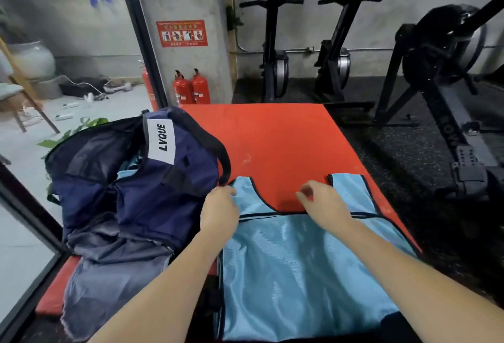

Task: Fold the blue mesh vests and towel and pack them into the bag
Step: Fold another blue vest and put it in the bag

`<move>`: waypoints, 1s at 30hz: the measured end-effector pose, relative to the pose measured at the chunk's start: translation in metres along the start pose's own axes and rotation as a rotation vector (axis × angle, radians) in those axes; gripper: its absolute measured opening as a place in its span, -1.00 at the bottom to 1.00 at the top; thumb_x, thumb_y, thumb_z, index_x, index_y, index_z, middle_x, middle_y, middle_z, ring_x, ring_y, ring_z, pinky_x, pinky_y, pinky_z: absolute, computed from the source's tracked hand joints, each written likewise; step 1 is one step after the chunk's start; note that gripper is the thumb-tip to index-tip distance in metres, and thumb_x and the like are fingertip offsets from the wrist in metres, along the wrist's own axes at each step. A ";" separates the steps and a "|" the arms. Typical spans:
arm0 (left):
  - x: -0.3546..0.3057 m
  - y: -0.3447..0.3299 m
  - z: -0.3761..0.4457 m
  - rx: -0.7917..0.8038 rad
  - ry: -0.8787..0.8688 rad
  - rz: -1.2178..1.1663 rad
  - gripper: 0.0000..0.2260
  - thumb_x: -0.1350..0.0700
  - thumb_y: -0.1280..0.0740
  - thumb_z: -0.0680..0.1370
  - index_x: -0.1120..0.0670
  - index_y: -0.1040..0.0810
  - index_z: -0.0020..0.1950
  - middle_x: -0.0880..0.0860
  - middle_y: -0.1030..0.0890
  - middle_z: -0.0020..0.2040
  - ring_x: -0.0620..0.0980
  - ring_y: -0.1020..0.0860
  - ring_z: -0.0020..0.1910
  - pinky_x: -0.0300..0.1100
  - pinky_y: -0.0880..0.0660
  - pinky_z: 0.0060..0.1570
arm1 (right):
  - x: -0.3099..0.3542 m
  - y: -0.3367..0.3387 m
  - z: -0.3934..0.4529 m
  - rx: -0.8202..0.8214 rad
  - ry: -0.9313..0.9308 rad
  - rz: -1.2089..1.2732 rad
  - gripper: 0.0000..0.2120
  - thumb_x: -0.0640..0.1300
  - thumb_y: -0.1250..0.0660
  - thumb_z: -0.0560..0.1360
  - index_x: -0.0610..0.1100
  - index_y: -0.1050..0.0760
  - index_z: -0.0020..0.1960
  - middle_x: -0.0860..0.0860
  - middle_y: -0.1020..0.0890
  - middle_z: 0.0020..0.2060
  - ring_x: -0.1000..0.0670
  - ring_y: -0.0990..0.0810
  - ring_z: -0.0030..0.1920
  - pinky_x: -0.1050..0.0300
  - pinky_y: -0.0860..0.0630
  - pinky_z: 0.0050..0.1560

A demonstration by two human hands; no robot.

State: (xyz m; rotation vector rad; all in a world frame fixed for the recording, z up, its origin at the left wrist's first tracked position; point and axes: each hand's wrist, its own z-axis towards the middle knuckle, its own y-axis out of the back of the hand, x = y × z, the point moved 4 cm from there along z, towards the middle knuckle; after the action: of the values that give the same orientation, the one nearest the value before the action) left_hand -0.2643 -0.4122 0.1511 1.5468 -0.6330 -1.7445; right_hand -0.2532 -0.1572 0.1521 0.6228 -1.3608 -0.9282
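A light blue mesh vest (305, 266) is spread flat on a red mat (275, 140), just right of an open navy bag (141, 179). Its left shoulder strap is pinched by the left hand (219, 213). The right hand (324, 203) is held over the neckline, fingers loosely curled, nothing visibly gripped.

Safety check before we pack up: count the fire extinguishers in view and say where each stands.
2 for certain: both fire extinguishers stand side by side at the concrete pillar. A third red cylinder shows partly behind the door frame, likely another or a reflection.
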 end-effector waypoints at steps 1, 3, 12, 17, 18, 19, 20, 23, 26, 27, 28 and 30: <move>0.002 -0.001 0.005 0.002 0.002 0.009 -0.65 0.33 -0.21 0.50 0.06 -0.62 0.18 0.04 -0.59 0.15 0.06 -0.59 0.04 -0.13 -0.53 -0.02 | 0.012 -0.012 0.005 0.035 0.031 0.032 -0.78 0.03 -0.34 0.56 -0.10 -0.59 0.07 -0.05 -0.67 -0.03 -0.11 -0.61 0.04 0.00 -0.53 0.07; 0.005 -0.005 0.016 -0.001 -0.013 0.036 -0.72 0.30 -0.24 0.52 0.07 -0.62 0.13 0.08 -0.59 0.10 0.09 -0.56 0.09 -0.16 -0.44 0.01 | 0.035 -0.033 0.015 0.100 0.071 0.104 -0.77 0.02 -0.35 0.55 -0.11 -0.58 0.11 -0.04 -0.67 0.00 -0.08 -0.61 0.04 0.05 -0.51 0.10; 0.014 -0.019 0.062 -0.004 -0.006 -0.106 -0.80 0.24 -0.27 0.56 0.08 -0.68 0.04 0.03 -0.69 -0.10 0.01 -0.59 -0.14 -0.19 -0.43 -0.15 | 0.085 -0.086 0.057 0.247 0.096 0.336 -0.72 -0.03 -0.33 0.58 -0.05 -0.55 0.28 0.04 -0.64 0.13 0.03 -0.59 0.13 0.09 -0.49 0.20; 0.011 -0.025 0.074 0.077 0.105 -0.197 -0.82 0.19 -0.31 0.57 0.04 -0.69 0.05 -0.06 -0.64 -0.13 -0.08 -0.57 -0.13 -0.31 -0.41 -0.14 | 0.077 -0.086 0.066 0.250 -0.014 0.651 -0.78 -0.17 -0.30 0.61 -0.11 -0.61 0.22 0.07 -0.66 0.07 0.13 -0.60 0.07 0.39 -0.45 -0.01; 0.012 -0.027 0.075 0.091 0.132 -0.241 -0.82 0.20 -0.31 0.56 0.06 -0.69 0.05 -0.05 -0.64 -0.12 -0.07 -0.58 -0.12 -0.28 -0.44 -0.12 | 0.075 -0.086 0.066 0.253 -0.033 0.702 -0.79 -0.18 -0.30 0.61 -0.11 -0.62 0.20 0.07 -0.67 0.04 0.15 -0.60 0.03 0.40 -0.44 -0.05; 0.012 -0.028 0.076 0.104 0.176 -0.325 -0.80 0.23 -0.30 0.55 0.06 -0.70 0.04 -0.04 -0.67 -0.11 -0.03 -0.60 -0.11 -0.23 -0.49 -0.10 | 0.073 -0.085 0.066 0.248 -0.062 0.769 -0.80 -0.20 -0.29 0.61 -0.12 -0.64 0.16 0.05 -0.68 0.00 0.14 -0.61 -0.03 0.37 -0.46 -0.09; 0.013 -0.029 0.077 0.117 0.234 -0.456 -0.78 0.27 -0.29 0.54 0.06 -0.71 0.02 0.00 -0.69 -0.10 0.04 -0.63 -0.10 -0.17 -0.55 -0.06 | 0.072 -0.082 0.066 0.233 -0.104 0.858 -0.81 -0.23 -0.28 0.61 -0.14 -0.65 0.12 0.02 -0.70 -0.04 0.10 -0.61 -0.08 0.30 -0.49 -0.10; 0.010 -0.026 0.077 0.115 0.420 -0.881 -0.76 0.35 -0.29 0.52 0.09 -0.69 -0.03 0.17 -0.69 0.02 0.14 -0.62 0.00 -0.01 -0.55 0.12 | 0.069 -0.074 0.068 0.187 -0.226 1.127 -0.79 -0.31 -0.25 0.61 -0.23 -0.67 0.04 -0.16 -0.72 -0.06 -0.08 -0.67 -0.06 0.05 -0.60 0.03; 0.002 -0.020 0.077 0.056 0.565 -1.165 -0.82 0.27 -0.34 0.56 0.11 -0.67 0.10 0.11 -0.67 0.06 0.05 -0.62 0.01 -0.06 -0.55 0.04 | 0.064 -0.068 0.067 0.168 -0.249 1.164 -0.80 -0.32 -0.27 0.60 -0.22 -0.68 0.00 -0.20 -0.72 -0.04 -0.09 -0.66 -0.05 -0.01 -0.60 0.13; 0.002 -0.020 0.078 0.034 0.598 -1.232 -0.82 0.23 -0.35 0.57 0.08 -0.66 0.12 0.09 -0.68 0.05 0.04 -0.62 0.00 -0.08 -0.53 0.01 | 0.063 -0.067 0.066 0.162 -0.248 1.166 -0.80 -0.32 -0.28 0.60 -0.20 -0.68 -0.02 -0.18 -0.72 -0.06 -0.08 -0.65 -0.07 0.01 -0.60 0.11; 0.002 -0.019 0.078 0.017 0.617 -1.272 -0.82 0.21 -0.35 0.58 0.04 -0.66 0.13 0.08 -0.69 0.05 0.03 -0.61 -0.02 -0.06 -0.51 0.00 | 0.063 -0.065 0.066 0.153 -0.246 1.171 -0.80 -0.32 -0.29 0.59 -0.19 -0.68 -0.03 -0.17 -0.72 -0.09 -0.06 -0.64 -0.09 0.04 -0.60 0.08; 0.002 -0.019 0.077 -0.012 0.620 -1.313 -0.84 0.20 -0.34 0.59 -0.01 -0.65 0.08 0.08 -0.69 0.08 0.02 -0.62 0.00 -0.04 -0.52 0.02 | 0.063 -0.063 0.066 0.137 -0.232 1.193 -0.81 -0.32 -0.29 0.59 -0.19 -0.68 -0.04 -0.14 -0.71 -0.13 -0.03 -0.62 -0.12 0.11 -0.58 0.01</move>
State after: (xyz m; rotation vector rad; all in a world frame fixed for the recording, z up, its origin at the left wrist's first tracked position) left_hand -0.3432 -0.4093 0.1481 2.5740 0.9213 -1.8048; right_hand -0.3323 -0.2336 0.1428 -0.2565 -1.6612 0.0726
